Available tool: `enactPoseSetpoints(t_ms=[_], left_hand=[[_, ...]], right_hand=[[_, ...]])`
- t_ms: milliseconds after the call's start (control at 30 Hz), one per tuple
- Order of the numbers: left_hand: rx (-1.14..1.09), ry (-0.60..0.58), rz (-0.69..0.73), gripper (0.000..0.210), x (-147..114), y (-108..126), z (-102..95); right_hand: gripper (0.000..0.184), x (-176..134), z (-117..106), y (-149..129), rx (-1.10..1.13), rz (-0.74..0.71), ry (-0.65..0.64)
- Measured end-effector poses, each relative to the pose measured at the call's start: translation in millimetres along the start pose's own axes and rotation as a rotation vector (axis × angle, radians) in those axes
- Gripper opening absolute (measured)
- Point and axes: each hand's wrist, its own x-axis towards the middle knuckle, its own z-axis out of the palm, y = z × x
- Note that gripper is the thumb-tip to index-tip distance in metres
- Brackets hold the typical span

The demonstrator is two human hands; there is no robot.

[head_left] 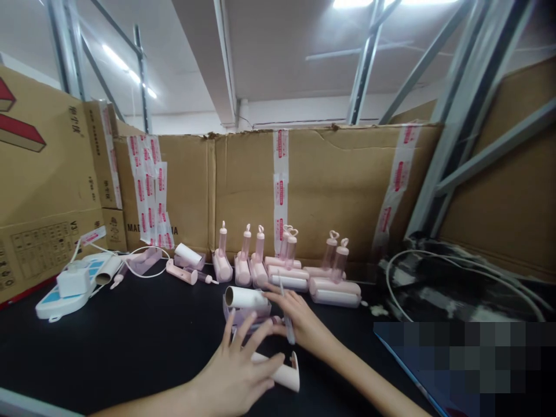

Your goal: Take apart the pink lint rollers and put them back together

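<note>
My left hand (pixel 237 368) is spread, palm down, over a pale pink half-round shell (pixel 284 375), which it partly covers. Just ahead of its fingertips, a white paper roll (pixel 251 297) with an open brown core rests on a clear purplish holder (pixel 229 315). My right hand (pixel 299 315) reaches in from the right, index finger beside the roll and thumb lower down near the holder. A thin translucent strip (pixel 287 324) stands upright among the right hand's fingers and seems held there; its exact kind is unclear.
Several pink lint rollers (pixel 334 289) with upright clear handles line the cardboard wall (pixel 243 191). To the left lie a power strip (pixel 65 295) with a white plug, cables and loose roller parts (pixel 182 271). A metal frame and a looped cable (pixel 399 255) stand at right.
</note>
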Motion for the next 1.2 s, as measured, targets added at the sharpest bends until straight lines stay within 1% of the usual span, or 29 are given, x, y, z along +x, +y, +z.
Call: enactPoseSetpoints(t_ms=[67,133,167,233,333,400,467,500,567,633,700,767,867,967,1000,1033,1100,1133,1200], left_hand=[[-0.086,-0.047,-0.126,0.056,1.4,-4.2,5.3],[-0.161,-0.102,-0.211,0.056,0.5,-10.2,7.9],[-0.186,-0.130,-0.242,0.054,-1.7,-13.9,6.9],[-0.211,-0.184,-0.294,0.045,-11.2,-22.9,-1.1],[-0.232,-0.270,-0.350,0.033,-38.9,-42.5,-24.0],[-0.250,-0.331,-0.412,0.032,-62.7,-60.8,-39.1],[-0.229,-0.368,-0.482,0.032,-84.4,-82.5,-49.1],[-0.214,-0.365,-0.493,0.032,-92.7,-94.0,-51.5],[-0.189,-0.333,-0.466,0.031,-102.4,-116.1,-51.2],[-0.160,-0.302,-0.434,0.029,-103.2,-134.3,-44.8],[-0.116,-0.258,-0.427,0.029,-98.8,-147.1,-33.6],[-0.059,-0.193,-0.447,0.029,-94.2,-155.8,-19.6],[0.037,-0.084,-0.496,0.032,-93.3,-167.0,1.2],[0.105,-0.013,-0.517,0.043,-98.8,-178.0,15.2],[0.123,0.000,-0.516,0.045,-100.7,-180.8,17.4],[0.142,0.012,-0.512,0.046,-102.0,-182.7,18.3],[0.187,0.051,-0.499,0.050,-102.2,-183.2,16.3],[0.210,0.089,-0.489,0.051,-100.5,-181.2,13.7],[0.231,0.196,-0.441,0.051,-92.4,-171.0,5.8]], right_hand=[[0.058,1.7,3.7,8.7,0.100,0.119,0.013],[0.052,6.0,9.7,12.2,0.239,0.189,-0.020],[0.048,9.1,13.8,11.0,0.301,0.202,-0.035],[0.044,17.5,24.3,2.3,0.372,0.188,-0.041],[0.044,37.2,45.7,-21.4,0.344,0.099,-0.019],[0.046,55.6,62.8,-39.3,0.307,0.047,-0.012],[0.046,76.6,79.8,-55.6,0.300,0.032,-0.009],[0.045,87.3,87.2,-62.7,0.290,0.034,-0.003],[0.043,105.9,97.1,-73.3,0.252,0.054,0.018],[0.040,117.2,97.7,-77.4,0.193,0.085,0.050],[0.035,117.2,86.6,-73.4,0.116,0.118,0.089],[0.029,104.8,63.6,-61.5,0.021,0.160,0.136],[0.026,70.0,12.0,-32.6,-0.161,0.258,0.205],[0.026,33.2,-42.2,3.4,-0.347,0.421,0.265],[0.030,23.2,-56.3,15.7,-0.398,0.494,0.290],[0.038,14.7,-67.4,27.7,-0.443,0.574,0.321],[0.050,2.1,-79.7,48.9,-0.502,0.739,0.357],[0.052,-2.3,-81.7,57.5,-0.507,0.804,0.356],[0.048,-8.6,-81.4,68.7,-0.484,0.889,0.333]])
